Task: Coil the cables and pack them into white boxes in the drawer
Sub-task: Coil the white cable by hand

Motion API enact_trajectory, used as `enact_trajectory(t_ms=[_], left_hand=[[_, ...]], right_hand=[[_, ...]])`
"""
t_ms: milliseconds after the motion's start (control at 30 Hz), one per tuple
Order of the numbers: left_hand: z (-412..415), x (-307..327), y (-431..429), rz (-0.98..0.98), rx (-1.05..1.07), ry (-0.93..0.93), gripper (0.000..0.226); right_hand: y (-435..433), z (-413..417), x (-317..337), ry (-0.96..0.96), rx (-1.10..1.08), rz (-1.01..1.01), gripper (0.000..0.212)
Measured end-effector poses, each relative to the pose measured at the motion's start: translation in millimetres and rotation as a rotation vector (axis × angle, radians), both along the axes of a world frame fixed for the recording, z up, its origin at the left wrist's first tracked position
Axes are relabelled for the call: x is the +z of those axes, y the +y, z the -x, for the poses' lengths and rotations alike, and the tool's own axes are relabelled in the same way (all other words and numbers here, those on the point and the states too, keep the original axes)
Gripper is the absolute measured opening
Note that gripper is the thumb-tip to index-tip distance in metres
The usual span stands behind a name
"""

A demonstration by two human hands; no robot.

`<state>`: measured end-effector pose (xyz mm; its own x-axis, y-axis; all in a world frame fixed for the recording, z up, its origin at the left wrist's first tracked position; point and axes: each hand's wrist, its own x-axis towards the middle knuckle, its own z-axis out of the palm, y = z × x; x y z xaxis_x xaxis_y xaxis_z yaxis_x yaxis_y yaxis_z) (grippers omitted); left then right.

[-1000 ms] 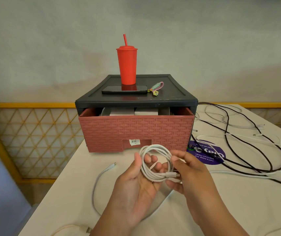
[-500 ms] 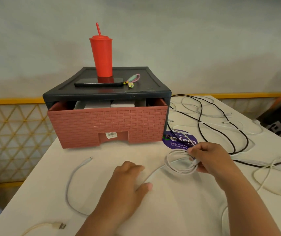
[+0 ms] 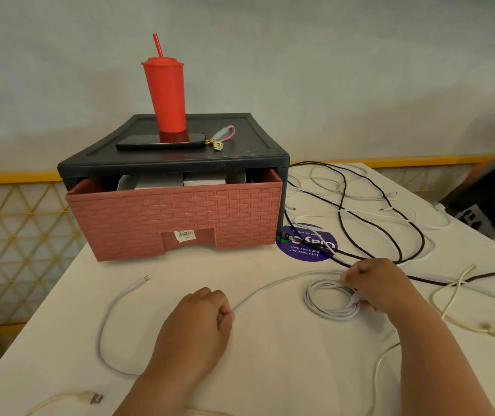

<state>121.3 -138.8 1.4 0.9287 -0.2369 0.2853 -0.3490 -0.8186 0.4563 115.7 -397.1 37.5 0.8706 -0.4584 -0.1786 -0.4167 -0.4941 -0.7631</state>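
A coiled white cable [image 3: 328,301] lies on the white table [image 3: 270,370], and my right hand [image 3: 379,286] grips its right side. My left hand [image 3: 201,319] pinches a loose white cable [image 3: 270,288] that runs from my fingers toward the coil. Behind them stands a pink woven drawer [image 3: 177,217], partly pulled out of a dark cabinet [image 3: 174,157]. White boxes [image 3: 180,180] show inside the drawer.
A red tumbler [image 3: 166,94], a phone [image 3: 160,142] and a keychain [image 3: 222,136] sit on the cabinet. Black cables [image 3: 390,235] and white cables [image 3: 360,193] sprawl on the right, by a purple sticker [image 3: 306,244]. More loose cables [image 3: 111,313] lie at left and front. A dark bag [image 3: 492,199] stands far right.
Both hands held the coil up a second ago. My right hand has carried it right and down onto the table, and my left hand has let go and taken hold of a loose cable.
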Motion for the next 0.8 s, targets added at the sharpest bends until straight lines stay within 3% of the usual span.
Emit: enact_trajectory(t_ms=[133, 533, 800], left_hand=[[-1.6, -4.2, 1.0, 0.026, 0.001, -0.015, 0.008], [-4.1, -7.7, 2.4, 0.077, 0.001, 0.015, 0.016], [-4.3, -0.6, 2.6, 0.238, 0.048, 0.076, 0.026]], right_hand=[[1.6, 0.5, 3.3, 0.018, 0.015, -0.028, 0.016], [2.9, -3.0, 5.7, -0.04, -0.048, -0.132, 0.044], [-1.9, -2.7, 5.1, -0.278, -0.066, -0.01, 0.051]])
